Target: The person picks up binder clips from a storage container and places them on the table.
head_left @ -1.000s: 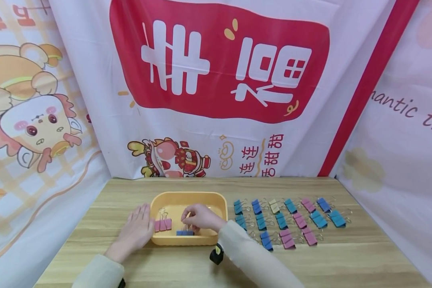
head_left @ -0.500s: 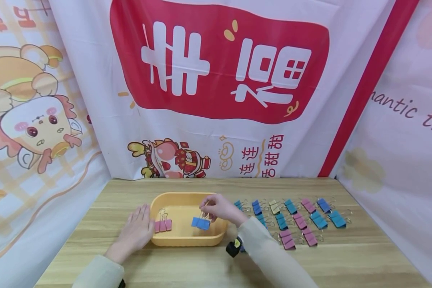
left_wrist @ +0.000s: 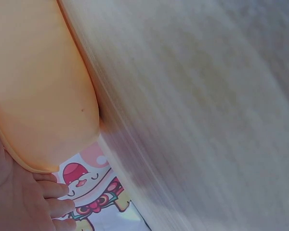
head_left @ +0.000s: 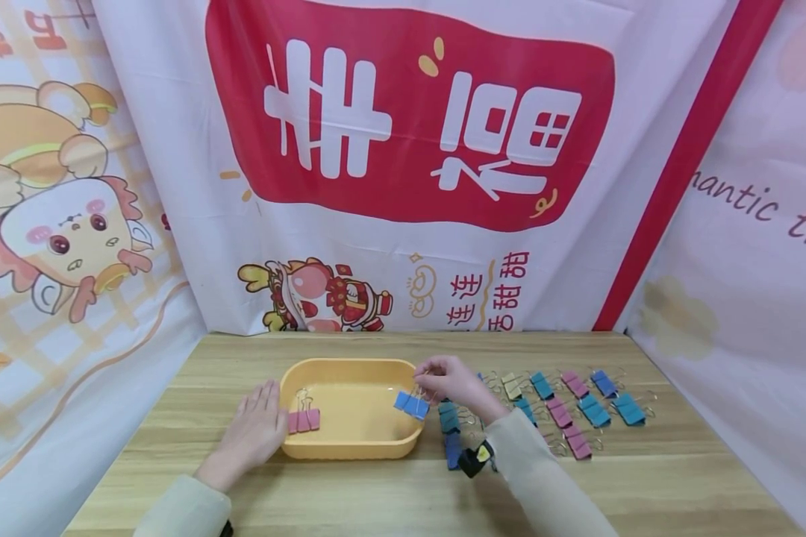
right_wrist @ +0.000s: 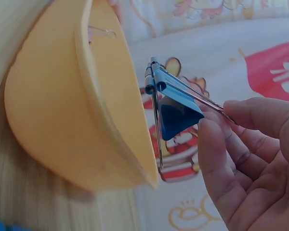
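Thumb and finger of my right hand pinch a wire handle of a blue binder clip, holding it above the right rim of the yellow tray. In the right wrist view, this binder clip hangs in the air beside the tray wall. A pink binder clip remains inside the tray at its left end. My left hand lies against the tray's left side with straight fingers; the left wrist view shows the hand touching the tray's outside.
Right of the tray, several binder clips lie in rows on the wooden table, among them a teal one, a pink one and a cream one. My right forearm covers part of the rows. Printed cloth hangs behind the table.
My right hand has lifted the blue binder clip from the tray floor and carried it rightward to the right rim. The left hand, tray and pink binder clip have stayed in place.
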Action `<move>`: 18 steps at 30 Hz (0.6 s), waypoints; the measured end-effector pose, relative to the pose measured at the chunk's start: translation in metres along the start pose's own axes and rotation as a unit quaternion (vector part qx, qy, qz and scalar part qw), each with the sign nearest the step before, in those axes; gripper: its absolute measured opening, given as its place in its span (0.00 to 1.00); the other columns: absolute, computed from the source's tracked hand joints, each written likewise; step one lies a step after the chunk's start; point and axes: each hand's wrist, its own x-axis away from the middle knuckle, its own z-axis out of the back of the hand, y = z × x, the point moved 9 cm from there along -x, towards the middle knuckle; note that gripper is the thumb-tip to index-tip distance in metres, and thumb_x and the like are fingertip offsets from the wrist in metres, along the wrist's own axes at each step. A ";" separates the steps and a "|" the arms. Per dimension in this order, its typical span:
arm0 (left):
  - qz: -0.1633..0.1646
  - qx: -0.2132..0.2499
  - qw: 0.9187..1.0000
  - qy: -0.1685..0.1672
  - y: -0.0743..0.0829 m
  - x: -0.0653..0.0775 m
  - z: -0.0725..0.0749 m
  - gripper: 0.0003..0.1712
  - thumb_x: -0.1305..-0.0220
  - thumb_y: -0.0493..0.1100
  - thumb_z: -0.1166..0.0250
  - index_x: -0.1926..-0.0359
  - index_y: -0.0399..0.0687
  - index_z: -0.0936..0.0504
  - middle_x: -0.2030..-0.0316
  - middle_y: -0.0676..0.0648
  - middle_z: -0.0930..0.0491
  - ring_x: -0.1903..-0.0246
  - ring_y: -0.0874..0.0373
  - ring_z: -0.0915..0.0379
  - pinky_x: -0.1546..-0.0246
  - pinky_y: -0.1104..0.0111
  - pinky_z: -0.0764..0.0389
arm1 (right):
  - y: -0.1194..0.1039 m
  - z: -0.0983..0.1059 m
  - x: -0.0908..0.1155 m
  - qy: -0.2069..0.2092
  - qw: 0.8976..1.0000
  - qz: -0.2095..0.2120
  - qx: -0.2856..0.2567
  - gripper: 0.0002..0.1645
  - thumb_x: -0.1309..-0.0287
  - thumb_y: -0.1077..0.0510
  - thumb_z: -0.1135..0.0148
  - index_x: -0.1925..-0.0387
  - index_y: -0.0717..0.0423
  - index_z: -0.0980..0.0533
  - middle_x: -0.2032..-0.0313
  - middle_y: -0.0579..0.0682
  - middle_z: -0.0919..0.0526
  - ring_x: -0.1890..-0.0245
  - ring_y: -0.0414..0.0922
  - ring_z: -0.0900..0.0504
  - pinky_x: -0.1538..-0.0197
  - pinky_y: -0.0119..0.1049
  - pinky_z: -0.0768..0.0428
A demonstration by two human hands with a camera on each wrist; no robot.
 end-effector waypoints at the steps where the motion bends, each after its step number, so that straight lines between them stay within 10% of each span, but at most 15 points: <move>1: 0.001 0.000 1.000 -0.002 0.000 0.000 0.000 0.32 0.30 0.43 0.59 0.37 0.18 0.51 0.36 0.24 0.52 0.37 0.29 0.58 0.38 0.43 0.58 | 0.002 0.004 0.003 0.006 1.000 -0.003 0.002 0.08 0.41 0.61 0.41 0.64 0.65 0.23 0.76 0.51 0.21 0.78 0.44 0.22 0.73 0.39 0.19; 18: 0.000 0.000 1.000 -0.004 -0.002 0.002 -0.002 0.33 0.30 0.44 0.60 0.37 0.19 0.52 0.36 0.24 0.53 0.37 0.29 0.59 0.39 0.42 0.58 | 0.017 0.076 0.038 0.055 0.998 -0.011 -0.041 0.15 0.40 0.59 0.42 0.57 0.68 0.25 0.71 0.58 0.22 0.73 0.46 0.22 0.65 0.47 0.19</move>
